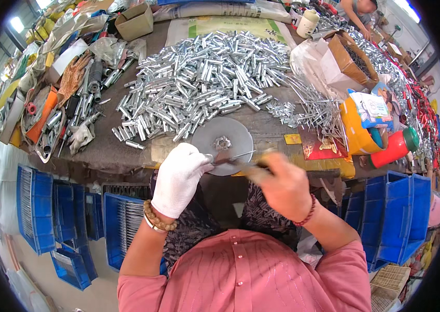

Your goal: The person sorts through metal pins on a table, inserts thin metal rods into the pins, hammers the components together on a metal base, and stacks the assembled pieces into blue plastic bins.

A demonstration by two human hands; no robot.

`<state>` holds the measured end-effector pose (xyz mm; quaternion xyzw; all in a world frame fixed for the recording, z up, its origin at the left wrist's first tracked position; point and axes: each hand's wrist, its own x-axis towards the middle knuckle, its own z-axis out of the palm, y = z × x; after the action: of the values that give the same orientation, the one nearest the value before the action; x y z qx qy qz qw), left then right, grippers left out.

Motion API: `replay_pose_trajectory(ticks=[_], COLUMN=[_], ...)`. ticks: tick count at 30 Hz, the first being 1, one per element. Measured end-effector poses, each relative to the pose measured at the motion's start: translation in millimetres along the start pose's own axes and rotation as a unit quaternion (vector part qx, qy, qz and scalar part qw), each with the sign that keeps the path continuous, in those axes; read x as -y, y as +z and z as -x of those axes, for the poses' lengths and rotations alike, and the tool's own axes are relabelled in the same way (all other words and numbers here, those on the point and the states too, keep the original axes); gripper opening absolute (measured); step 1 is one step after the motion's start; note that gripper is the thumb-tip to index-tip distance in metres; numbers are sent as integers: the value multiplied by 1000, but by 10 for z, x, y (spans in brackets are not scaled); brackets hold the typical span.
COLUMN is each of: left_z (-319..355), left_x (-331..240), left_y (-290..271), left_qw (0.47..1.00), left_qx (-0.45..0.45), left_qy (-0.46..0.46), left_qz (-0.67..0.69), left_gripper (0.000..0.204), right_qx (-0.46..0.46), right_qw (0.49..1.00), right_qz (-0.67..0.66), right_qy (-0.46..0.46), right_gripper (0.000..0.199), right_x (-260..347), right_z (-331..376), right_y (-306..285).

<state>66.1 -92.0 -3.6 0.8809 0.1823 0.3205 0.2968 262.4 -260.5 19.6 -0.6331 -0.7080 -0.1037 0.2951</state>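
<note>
My left hand (181, 174), in a white knit glove, is closed in a pinch over the near edge of a round grey metal disc (238, 130). A bit of shiny metal shows at its fingertips; the rest is hidden. My bare right hand (282, 182), blurred by motion, is wrapped round the handle of a hammer (225, 159), whose dark head is close to the left fingertips. A thin metal rod (243, 154) crosses the disc behind the hammer; whether a hand holds it I cannot tell. Several small metal pieces (222, 142) are clustered on the disc.
A wide heap of silver metal tubes (199, 78) covers the bench beyond the disc. Thin rods (318, 106) lie to its right, near a carton (347, 60) and a red jar (389, 148). Blue bins (126, 229) stand below the bench. A person (357, 15) works at the far right.
</note>
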Motion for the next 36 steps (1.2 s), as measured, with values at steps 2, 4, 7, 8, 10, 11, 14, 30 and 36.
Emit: replay_pose_trajectory(ticks=[2, 4, 7, 8, 10, 11, 14, 30, 36], left_z=[15, 3, 11, 19, 26, 32, 22, 29, 32], left_x=[20, 24, 24, 20, 19, 23, 17, 51, 54], left_y=[13, -6, -3, 4, 3, 1, 3, -23, -95], left_qw=[1000, 1000, 1000, 1000, 1000, 999, 1000, 1000, 999], left_qx=[-8, 2, 4, -3, -1, 2, 6, 7, 32], left_qy=[-7, -4, -5, -10, -21, -30, 4, -5, -33], left_qz=[-7, -10, -10, -9, 1, 12, -25, -6, -5], left_gripper=[16, 16, 15, 16, 16, 17, 19, 16, 16], right_qx=[1, 47, -11, -11, -124, -167, -8, 27, 13], right_qw=[999, 998, 991, 991, 988, 982, 1000, 996, 989], right_qz=[-42, -8, -95, -96, -75, -68, -17, -81, -121], right_qy=[15, 44, 92, 90, 62, 48, 3, 21, 84], right_gripper=[20, 23, 29, 29, 33, 34, 41, 44, 40], right_x=[13, 14, -11, -11, -5, 40, 21, 69, 107], right_z=[30, -79, -177, -182, -216, -224, 73, 46, -166], right_y=[27, -80, -34, -37, -59, -115, -30, 16, -184])
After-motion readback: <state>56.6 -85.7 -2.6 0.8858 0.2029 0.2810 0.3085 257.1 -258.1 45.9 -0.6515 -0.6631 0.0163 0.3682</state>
